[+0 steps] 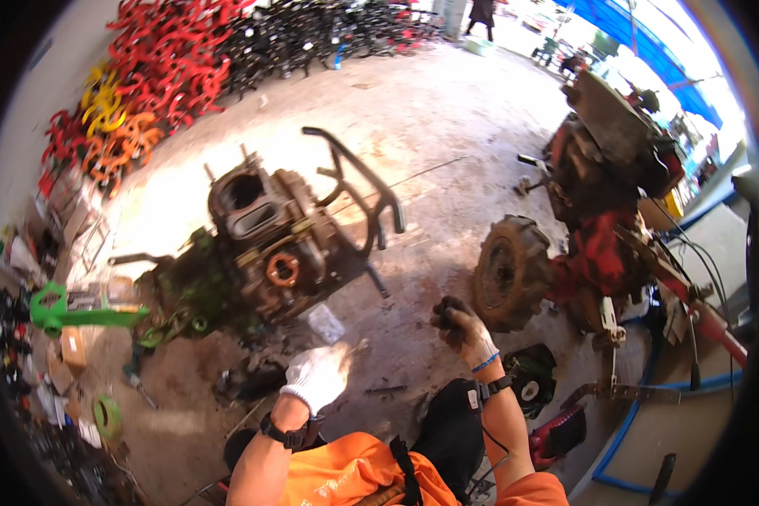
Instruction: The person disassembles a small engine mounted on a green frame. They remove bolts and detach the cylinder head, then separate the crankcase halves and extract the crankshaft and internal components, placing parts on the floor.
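Observation:
My left hand (319, 377), in a white knitted glove with soiled fingertips, is in front of a disassembled engine block (266, 215). Its fingers are drawn together; whatever they hold is too small to make out. The block is greasy, with a round cylinder bore and a copper-coloured ring on its near face. My right hand (466, 333) is raised near a lugged tyre (513, 271), apart from it. That glove is blackened over the fingers, which curl inward; a dark thing in them cannot be told from the grime. A crumpled pale packet (325, 324) lies beyond my left hand.
A red tiller (599, 261) with its engine stands at right. A black tubular frame (371, 194) juts from the block's right side. A green bracket (88, 312) sticks out left. Red curved blades (173, 59) are heaped against the back wall. Dark parts (253, 379) lie near my left wrist.

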A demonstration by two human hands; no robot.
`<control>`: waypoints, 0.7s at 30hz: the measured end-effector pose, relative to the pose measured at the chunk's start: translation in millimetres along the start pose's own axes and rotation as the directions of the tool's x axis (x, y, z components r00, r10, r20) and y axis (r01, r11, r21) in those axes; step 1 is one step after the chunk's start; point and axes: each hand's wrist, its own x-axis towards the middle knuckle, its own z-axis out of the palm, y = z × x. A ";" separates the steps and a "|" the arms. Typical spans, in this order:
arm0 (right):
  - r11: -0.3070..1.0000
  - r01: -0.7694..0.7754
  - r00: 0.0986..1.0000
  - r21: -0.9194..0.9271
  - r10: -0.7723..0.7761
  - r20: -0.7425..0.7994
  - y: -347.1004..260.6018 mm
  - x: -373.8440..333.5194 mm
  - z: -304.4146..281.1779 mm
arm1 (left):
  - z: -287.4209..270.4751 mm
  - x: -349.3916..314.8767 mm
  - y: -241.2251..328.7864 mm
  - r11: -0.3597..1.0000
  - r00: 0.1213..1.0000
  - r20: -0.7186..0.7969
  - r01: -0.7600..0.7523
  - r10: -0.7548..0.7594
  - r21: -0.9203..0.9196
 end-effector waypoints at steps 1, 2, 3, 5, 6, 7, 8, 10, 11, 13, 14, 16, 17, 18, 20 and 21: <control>1.000 -0.002 0.999 0.002 0.002 -0.043 0.1 -10.9 -16.6 | 1.7 3.1 4.4 1.000 1.000 -0.005 -0.020 0.020 0.003; 0.996 0.007 0.982 -0.086 -0.023 -0.190 -0.8 -21.3 -33.7 | 2.9 7.5 8.4 1.000 1.000 0.021 -0.009 0.008 0.018; 0.987 0.024 0.965 -0.160 -0.064 -0.255 -2.8 -33.5 -53.0 | 4.2 12.4 12.6 1.000 1.000 0.011 -0.025 0.024 0.019; 0.736 0.103 0.930 -0.669 -0.310 -0.197 -6.3 -72.1 -97.7 | 8.3 21.8 21.8 0.999 0.999 0.036 -0.018 0.017 0.035; 0.569 0.046 0.904 -0.821 -0.374 -0.209 -2.0 -93.8 -119.8 | 10.7 26.6 26.3 1.000 0.999 0.050 -0.017 0.016 0.020; 0.519 0.035 0.877 -0.854 -0.426 -0.223 2.5 -116.5 -142.4 | 12.8 32.0 30.5 1.000 0.998 0.064 -0.015 0.014 0.007; 0.701 -0.050 0.823 -0.711 -0.375 -0.427 12.7 -136.7 -163.5 | 15.0 37.0 34.4 1.000 0.996 0.089 0.003 -0.003 -0.003; 0.951 -0.107 0.693 -0.289 -0.137 -0.708 44.4 -185.6 -202.7 | 20.1 46.8 41.1 0.999 0.993 0.121 -0.001 -0.003 0.035; 0.797 -0.156 0.710 -0.584 -0.320 -0.627 66.5 -216.4 -219.0 | 22.6 52.3 43.8 1.000 0.992 0.130 -0.003 0.000 0.024; 0.758 -0.281 0.687 -0.589 -0.270 -0.675 122.7 -271.5 -241.0 | 28.4 60.9 47.9 1.000 0.989 0.145 -0.018 0.016 0.009; 0.860 -0.416 0.545 -0.295 -0.024 -0.838 146.9 -295.2 -250.6 | 31.7 64.7 49.7 0.998 0.991 0.118 -0.069 0.070 -0.008; 0.922 -0.382 0.471 -0.065 0.134 -0.872 200.5 -336.1 -256.9 | 38.0 70.8 53.4 0.992 0.988 0.093 -0.122 0.124 -0.028; 0.926 -0.377 0.522 -0.032 0.184 -0.833 224.0 -353.4 -256.6 | 41.0 74.2 55.7 0.990 0.984 0.104 -0.144 0.144 -0.007; 0.901 -0.433 0.475 0.028 0.254 -0.843 239.6 -362.7 -260.0 | 44.2 76.5 58.8 0.987 0.981 0.108 -0.159 0.161 -0.026; 0.780 -0.608 0.416 -0.148 0.154 -0.896 267.8 -375.5 -260.5 | 48.8 81.2 65.2 0.984 0.979 0.112 -0.164 0.170 -0.064; 0.788 -0.609 0.396 -0.094 0.199 -0.897 272.3 -380.3 -264.3 | 50.0 83.0 68.3 0.987 0.976 0.144 -0.163 0.163 -0.014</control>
